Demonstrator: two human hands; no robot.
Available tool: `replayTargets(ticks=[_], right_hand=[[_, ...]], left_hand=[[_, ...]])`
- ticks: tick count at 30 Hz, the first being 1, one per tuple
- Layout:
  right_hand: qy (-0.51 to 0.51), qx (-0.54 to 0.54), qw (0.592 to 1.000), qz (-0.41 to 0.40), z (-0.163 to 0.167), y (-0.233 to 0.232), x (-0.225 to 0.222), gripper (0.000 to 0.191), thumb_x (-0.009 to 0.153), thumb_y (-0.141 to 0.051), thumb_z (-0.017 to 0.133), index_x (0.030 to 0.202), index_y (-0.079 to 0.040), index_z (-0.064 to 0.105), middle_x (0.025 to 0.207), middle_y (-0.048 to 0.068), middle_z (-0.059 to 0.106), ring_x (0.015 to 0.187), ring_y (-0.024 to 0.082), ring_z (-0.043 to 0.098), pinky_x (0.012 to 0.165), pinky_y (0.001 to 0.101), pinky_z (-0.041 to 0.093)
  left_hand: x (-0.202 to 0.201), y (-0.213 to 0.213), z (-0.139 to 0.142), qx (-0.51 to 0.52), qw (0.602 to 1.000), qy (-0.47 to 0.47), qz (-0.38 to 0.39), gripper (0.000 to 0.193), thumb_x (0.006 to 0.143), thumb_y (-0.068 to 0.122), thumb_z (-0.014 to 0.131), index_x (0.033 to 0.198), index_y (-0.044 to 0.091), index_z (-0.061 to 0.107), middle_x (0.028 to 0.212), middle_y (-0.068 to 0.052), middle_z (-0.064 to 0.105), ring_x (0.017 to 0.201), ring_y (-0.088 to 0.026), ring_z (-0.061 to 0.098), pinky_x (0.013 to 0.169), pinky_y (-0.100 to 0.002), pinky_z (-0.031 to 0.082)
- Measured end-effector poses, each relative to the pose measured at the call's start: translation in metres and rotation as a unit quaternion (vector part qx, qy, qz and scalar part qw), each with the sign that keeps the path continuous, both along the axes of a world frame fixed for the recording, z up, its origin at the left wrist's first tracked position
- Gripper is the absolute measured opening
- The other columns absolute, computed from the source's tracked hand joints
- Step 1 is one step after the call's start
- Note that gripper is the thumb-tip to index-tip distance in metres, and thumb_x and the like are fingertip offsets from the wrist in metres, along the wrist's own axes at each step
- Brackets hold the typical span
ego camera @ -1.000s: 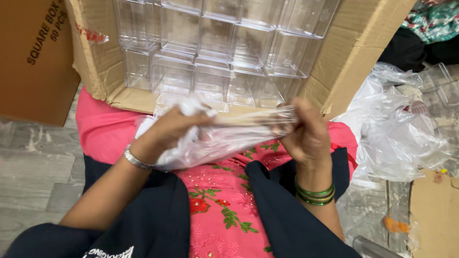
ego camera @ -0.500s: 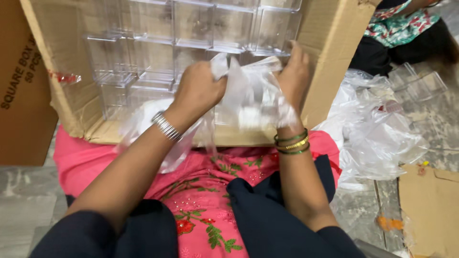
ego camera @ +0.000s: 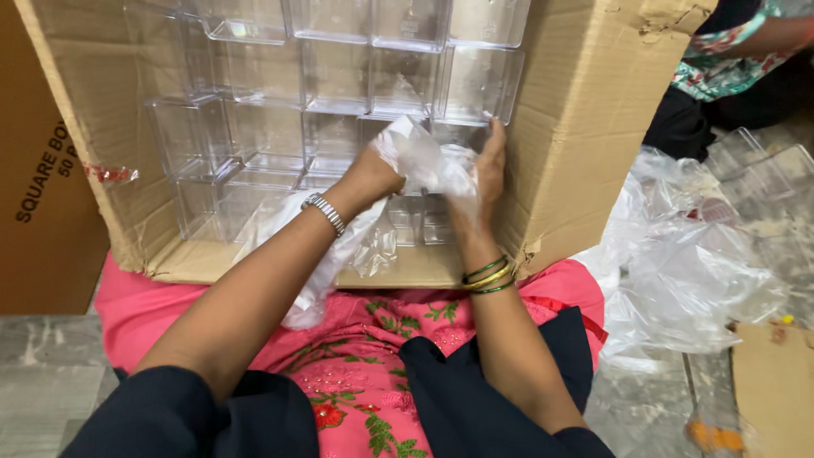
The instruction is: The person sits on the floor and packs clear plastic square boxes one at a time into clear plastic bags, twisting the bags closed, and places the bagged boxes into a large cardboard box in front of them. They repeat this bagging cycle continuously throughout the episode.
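My left hand point(ego camera: 369, 176) and right hand point(ego camera: 485, 174) reach into the open cardboard box point(ego camera: 585, 127) resting on my lap, my fingers point(ego camera: 494, 140) gripping a crumpled clear plastic bag point(ego camera: 424, 161) between them. Stacked clear plastic boxes point(ego camera: 339, 76) fill the carton behind it. Loose plastic bags point(ego camera: 687, 263) lie heaped on the floor point(ego camera: 51, 365) to my right.

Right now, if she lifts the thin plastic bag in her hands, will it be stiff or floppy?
Probably floppy: the plastic bag crumples between her left hand and right hand, and its loose end hangs down toward her lap. It looks light, being thin and see-through. It may be slippery, since its surface is glossy.
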State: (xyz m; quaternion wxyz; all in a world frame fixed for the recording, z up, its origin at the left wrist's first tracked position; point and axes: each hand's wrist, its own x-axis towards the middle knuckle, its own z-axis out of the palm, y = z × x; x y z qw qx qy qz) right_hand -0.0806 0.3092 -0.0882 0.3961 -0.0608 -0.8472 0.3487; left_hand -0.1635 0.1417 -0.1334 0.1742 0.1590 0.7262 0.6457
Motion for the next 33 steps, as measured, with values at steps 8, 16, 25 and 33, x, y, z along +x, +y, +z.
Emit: replayTargets(ticks=[8,16,25,33], right_hand=[[0.044,-0.237,0.964,0.11,0.005,0.003,0.027,0.034,0.105,-0.015,0.062,0.134,0.002,0.063,0.125,0.011,0.071,0.114,0.019,0.066,0.101,0.0299,0.052],[-0.015,-0.443,0.849,0.288,0.013,0.001,0.04,0.033,0.108,-0.014,0.061,0.133,0.007,0.061,0.118,0.015,0.068,0.103,0.02,0.065,0.092,0.0314,0.054],[-0.284,-0.516,0.621,0.517,0.042,-0.036,0.127,0.037,0.101,-0.017,0.062,0.131,0.004,0.06,0.123,0.015,0.065,0.112,0.024,0.063,0.1,0.0384,0.054],[-0.316,-0.485,0.584,0.569,0.074,-0.049,0.204,0.041,0.094,-0.02,0.063,0.129,0.001,0.06,0.128,0.015,0.062,0.121,0.028,0.061,0.106,0.0447,0.054]], left_hand=[[0.03,0.001,0.033,0.156,0.981,-0.089,0.072,0.026,0.098,0.028,0.069,0.091,0.003,0.071,0.072,-0.007,0.069,0.055,-0.016,0.061,0.048,-0.033,0.049],[0.1,-0.054,0.123,0.117,0.986,-0.061,0.103,0.018,0.094,0.021,0.07,0.085,0.005,0.073,0.067,0.0,0.066,0.053,-0.007,0.058,0.046,-0.026,0.046],[0.172,-0.089,0.122,-0.007,0.996,0.033,0.085,0.035,0.1,0.026,0.073,0.077,0.0,0.069,0.06,0.0,0.056,0.054,-0.005,0.048,0.047,-0.027,0.039],[0.183,-0.068,0.091,-0.143,0.989,0.04,0.015,0.034,0.086,0.034,0.082,0.08,0.001,0.074,0.062,-0.008,0.069,0.053,-0.013,0.062,0.053,-0.033,0.05]])
